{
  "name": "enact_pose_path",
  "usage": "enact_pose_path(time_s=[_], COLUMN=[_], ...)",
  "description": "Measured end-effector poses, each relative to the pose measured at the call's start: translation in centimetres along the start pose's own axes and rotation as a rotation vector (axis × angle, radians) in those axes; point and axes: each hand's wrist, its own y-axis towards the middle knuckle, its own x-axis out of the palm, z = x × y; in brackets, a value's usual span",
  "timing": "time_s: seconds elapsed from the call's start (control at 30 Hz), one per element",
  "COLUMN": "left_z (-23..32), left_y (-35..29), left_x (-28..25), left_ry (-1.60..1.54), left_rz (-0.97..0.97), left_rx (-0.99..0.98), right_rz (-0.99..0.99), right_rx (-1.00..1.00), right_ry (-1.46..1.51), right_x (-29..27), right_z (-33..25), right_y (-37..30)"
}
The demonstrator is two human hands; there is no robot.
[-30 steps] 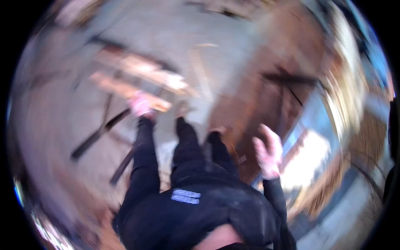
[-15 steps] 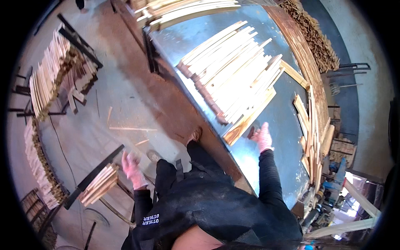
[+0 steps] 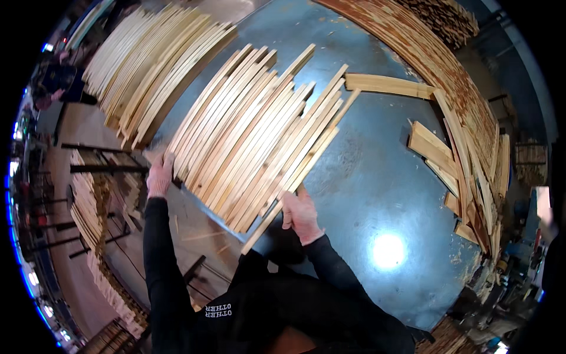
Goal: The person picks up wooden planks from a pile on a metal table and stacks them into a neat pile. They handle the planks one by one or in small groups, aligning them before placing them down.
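Wooden strips (image 3: 247, 141) are flanked across their length: right hand (image 3: 302, 217) at right edge, left hand (image 3: 160, 175) at near-left corner, fingers curled, hold unclear.

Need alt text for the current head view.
A person's left hand is at the left near corner of a row of pale wooden strips on a blue-grey table; the right hand is at the row's right edge. A second row of strips lies at upper left, loose wood pieces at right.
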Motion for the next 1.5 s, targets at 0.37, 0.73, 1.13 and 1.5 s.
enact_pose_path(time_s=[0.37,0.73,1.13,1.5], left_z=[23.5,23.7,34.3,21.0], left_y=[-20.0,-19.7,-18.0,-15.9], left_x=[16.6,15.2,11.3,-1.9], left_ry=[0.017,0.767,-0.858,-0.134], left_rz=[-0.793,-0.439,-0.993,-0.294], left_rx=[1.045,1.525,0.741,0.521], right_rz=[0.326,0.482,0.041,0.332], right_rx=[-0.979,-0.851,-1.432,-0.422], right_ry=[-1.557,-1.946,-1.488,-0.04], right_x=[-12.8,-21.9,-11.5,-1.7], right_z=[-21.7,-32.6,-13.0,-0.9], right_y=[13.3,24.1,-1.3,0.5])
